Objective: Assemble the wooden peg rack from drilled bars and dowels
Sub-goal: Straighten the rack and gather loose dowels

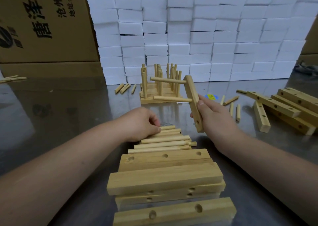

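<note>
My right hand (212, 114) grips a drilled wooden bar (192, 97), held upright and tilted above the table. Two dowels stick out of it to the left: an upper dowel (167, 80) and a lower dowel (172, 98). One hole near the bar's bottom end stands empty. My left hand (142, 123) rests with curled fingers on the left end of a pile of loose dowels (163, 140) and pinches the topmost one. In front of me lies a stack of drilled bars (165, 177).
Finished peg racks (159, 86) stand stacked behind the held bar. More drilled bars (289, 110) lie at the right, with scattered dowels (231, 105) near them and short pegs (123, 88) at the left. A wall of white foam blocks (197, 36) and cardboard boxes (43, 24) closes the back.
</note>
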Motion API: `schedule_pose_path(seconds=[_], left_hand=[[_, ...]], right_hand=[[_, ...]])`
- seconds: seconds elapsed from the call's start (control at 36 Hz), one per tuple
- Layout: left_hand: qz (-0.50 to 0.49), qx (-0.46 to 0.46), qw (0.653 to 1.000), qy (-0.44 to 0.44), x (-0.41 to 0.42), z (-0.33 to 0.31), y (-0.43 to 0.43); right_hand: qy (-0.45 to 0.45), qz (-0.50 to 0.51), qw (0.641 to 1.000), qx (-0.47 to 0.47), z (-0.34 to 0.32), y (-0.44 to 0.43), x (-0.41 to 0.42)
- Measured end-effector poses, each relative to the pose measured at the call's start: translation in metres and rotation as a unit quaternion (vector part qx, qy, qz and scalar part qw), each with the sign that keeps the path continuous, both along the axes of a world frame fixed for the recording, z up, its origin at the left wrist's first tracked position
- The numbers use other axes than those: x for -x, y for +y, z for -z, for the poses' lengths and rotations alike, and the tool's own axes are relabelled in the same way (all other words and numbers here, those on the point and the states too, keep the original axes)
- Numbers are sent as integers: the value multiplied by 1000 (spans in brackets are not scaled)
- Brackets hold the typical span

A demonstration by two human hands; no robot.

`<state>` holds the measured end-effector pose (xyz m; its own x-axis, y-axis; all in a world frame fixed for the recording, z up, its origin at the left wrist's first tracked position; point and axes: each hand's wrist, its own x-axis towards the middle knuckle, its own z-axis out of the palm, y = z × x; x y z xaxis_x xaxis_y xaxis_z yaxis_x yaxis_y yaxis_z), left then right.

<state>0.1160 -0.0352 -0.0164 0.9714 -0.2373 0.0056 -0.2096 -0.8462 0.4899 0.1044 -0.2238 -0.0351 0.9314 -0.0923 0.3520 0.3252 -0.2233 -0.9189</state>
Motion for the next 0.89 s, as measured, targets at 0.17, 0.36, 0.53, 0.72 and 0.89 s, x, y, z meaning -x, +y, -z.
schedule_pose_path(seconds=[0.17, 0.36, 0.53, 0.72, 0.89], left_hand=[[5, 19, 1000, 17, 0, -1, 3], [40, 107, 993, -36, 8, -10, -5], [93, 126, 983, -93, 23, -18, -18], [86, 86, 989, -88, 25, -18, -20], [83, 81, 990, -81, 26, -18, -20]], right_hand=[[6, 11, 1000, -1, -2, 1, 2], [27, 4, 1000, -4, -5, 0, 2], [-19, -17, 999, -21, -8, 5, 8], [-12, -16, 999, -38, -9, 6, 8], [-5, 5, 999, -38, -8, 6, 7]])
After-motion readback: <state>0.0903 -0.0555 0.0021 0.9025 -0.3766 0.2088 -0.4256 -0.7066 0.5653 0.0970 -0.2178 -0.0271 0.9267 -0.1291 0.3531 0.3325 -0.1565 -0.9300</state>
